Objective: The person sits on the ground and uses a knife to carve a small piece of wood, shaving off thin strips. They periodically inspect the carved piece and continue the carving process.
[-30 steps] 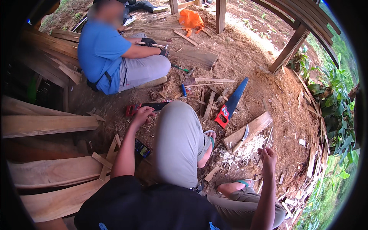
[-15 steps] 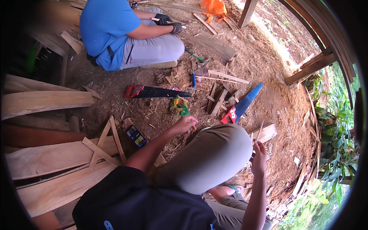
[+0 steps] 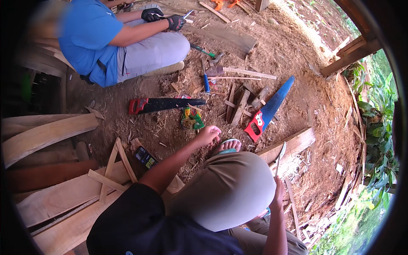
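Observation:
My right hand [image 3: 278, 191], beside my raised knee, is closed round the handle of a knife [image 3: 280, 156]. Its narrow blade points up and away, over a pale wooden board [image 3: 297, 143] on the ground. My left hand [image 3: 207, 135] is held above the ground near my sandalled foot [image 3: 229, 145]. Its fingers are curled in, and whether anything small is between them is hidden. A crumpled green and yellow packet [image 3: 192, 118] lies just beyond that hand. Further right rests a handsaw with a blue blade and red handle [image 3: 253, 126].
A dark-bladed handsaw [image 3: 168, 105] lies ahead, near a blue-handled tool [image 3: 206, 83] and a green-handled hammer [image 3: 204, 51]. Wood offcuts [image 3: 241, 106] are heaped mid-ground. Planks [image 3: 68, 191] fill the left. A co-worker in a blue shirt [image 3: 91, 38] sits far left, wearing dark gloves.
The view has shifted, bringing my foot and more of the board into sight. The knife blade now stands more upright. My left hand's fingers look more drawn together. The co-worker's gloved hands have moved slightly.

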`<state>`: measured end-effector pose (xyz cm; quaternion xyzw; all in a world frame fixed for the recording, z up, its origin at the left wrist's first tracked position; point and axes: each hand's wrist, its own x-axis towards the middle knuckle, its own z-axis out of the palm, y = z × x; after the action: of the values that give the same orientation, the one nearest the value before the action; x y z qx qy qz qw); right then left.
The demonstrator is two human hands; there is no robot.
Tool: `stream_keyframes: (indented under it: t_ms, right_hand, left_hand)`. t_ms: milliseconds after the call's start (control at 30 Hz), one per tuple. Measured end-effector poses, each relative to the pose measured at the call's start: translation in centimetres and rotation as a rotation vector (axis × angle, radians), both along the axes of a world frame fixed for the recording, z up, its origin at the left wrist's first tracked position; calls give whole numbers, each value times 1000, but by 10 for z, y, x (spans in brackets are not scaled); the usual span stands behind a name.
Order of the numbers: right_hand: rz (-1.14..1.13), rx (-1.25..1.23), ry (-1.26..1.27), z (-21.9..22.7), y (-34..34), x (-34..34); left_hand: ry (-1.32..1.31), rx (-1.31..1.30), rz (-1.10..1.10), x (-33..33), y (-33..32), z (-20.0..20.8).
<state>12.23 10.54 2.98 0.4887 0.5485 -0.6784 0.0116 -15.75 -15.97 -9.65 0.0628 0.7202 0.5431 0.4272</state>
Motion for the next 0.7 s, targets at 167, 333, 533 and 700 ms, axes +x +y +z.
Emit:
stream_keyframes:
  t_ms: [167,333,533,700]
  right_hand:
    - [-1,-67,-46,-8,-8,-3]
    - [-46,-84,-140,3,-8,2]
    - [-140,-222,-168,-2,-10,12]
    - [-185,-254,-144,-3,-7,4]
  left_hand:
    - [172,-76,-16,-96,27,16]
    - [435,-174,78,-219,61,8]
    - [647,-389,140,-295,92,-18]
    - [852,-656,-154,-297,95,-40]
